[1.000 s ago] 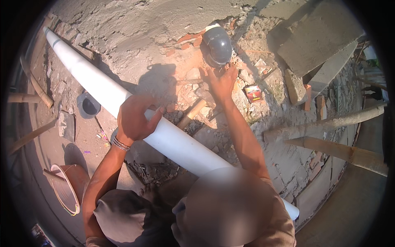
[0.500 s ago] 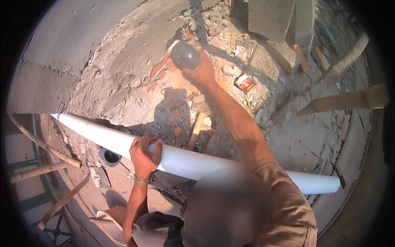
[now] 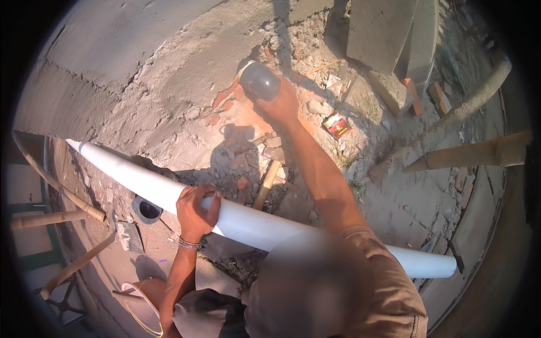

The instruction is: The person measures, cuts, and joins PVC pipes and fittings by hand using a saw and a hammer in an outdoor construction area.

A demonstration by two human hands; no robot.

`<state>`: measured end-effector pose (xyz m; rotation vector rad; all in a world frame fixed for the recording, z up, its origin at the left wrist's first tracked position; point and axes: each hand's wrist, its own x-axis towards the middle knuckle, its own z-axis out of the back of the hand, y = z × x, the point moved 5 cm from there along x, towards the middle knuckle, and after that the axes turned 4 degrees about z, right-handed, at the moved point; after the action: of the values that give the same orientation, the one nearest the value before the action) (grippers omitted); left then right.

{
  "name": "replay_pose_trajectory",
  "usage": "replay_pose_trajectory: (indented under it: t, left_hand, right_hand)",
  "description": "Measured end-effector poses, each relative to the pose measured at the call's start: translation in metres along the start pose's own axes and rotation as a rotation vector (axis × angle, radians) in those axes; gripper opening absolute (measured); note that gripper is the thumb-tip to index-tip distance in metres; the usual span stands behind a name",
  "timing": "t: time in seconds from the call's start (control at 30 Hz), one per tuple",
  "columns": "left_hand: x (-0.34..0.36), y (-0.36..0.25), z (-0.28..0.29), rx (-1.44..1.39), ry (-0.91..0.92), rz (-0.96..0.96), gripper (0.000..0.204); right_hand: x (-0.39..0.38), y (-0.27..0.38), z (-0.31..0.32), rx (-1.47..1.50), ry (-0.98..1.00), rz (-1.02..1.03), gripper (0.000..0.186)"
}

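My right hand (image 3: 280, 102) is closed around a dark grey, rounded pipe fitting (image 3: 260, 81). A pale rim shows at the fitting's far-left side, against the broken edge of the rough plastered wall (image 3: 152, 73). With fingers curled over it, my left hand (image 3: 197, 213) grips a long white plastic pipe (image 3: 135, 174). This pipe slants across in front of me, its left end near the wall and its right end lower. My right arm reaches over the pipe, and a blurred round shape covers part of it. What lies inside the fitting is hidden.
A second grey fitting (image 3: 147, 209) lies left of my hand, near a bucket (image 3: 143, 307). Rubble surrounds a wooden handle (image 3: 266, 185) and a small red box (image 3: 337, 127). Concrete slabs (image 3: 380, 34), bricks (image 3: 414, 96) and a pointed wooden pole (image 3: 468, 153) stand to the right.
The whole view has shifted slightly. Both hands keep their grips on the fitting and the white pipe, with no clear movement of either.
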<state>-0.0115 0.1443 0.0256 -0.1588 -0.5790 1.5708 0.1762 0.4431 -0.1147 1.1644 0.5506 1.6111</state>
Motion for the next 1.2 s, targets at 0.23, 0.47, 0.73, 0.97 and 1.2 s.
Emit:
replay_pose_trajectory:
  t: [0.23,0.47,0.73,0.97,1.2]
  left_hand:
    - [-0.005,0.004,0.007,0.007,-0.049,-0.007,0.012]
    - [-0.004,0.006,-0.001,-0.011,-0.052,-0.023,0.014]
    - [-0.011,0.011,0.003,-0.027,-0.082,0.008,0.016]
    - [-0.009,0.012,0.004,-0.032,-0.079,0.014,0.021]
    - [0.010,0.021,-0.018,-0.146,0.179,0.227,0.059]
  right_hand:
    - [-0.027,-0.005,0.027,-0.005,0.075,-0.131,0.091]
    - [-0.048,-0.040,0.054,0.451,0.209,-0.444,0.069]
    - [-0.077,-0.007,0.060,1.100,0.272,-0.907,0.054]
    - [-0.130,0.002,0.137,1.084,0.192,-1.030,0.057]
    - [-0.196,0.030,0.300,1.232,0.243,-0.975,0.064]
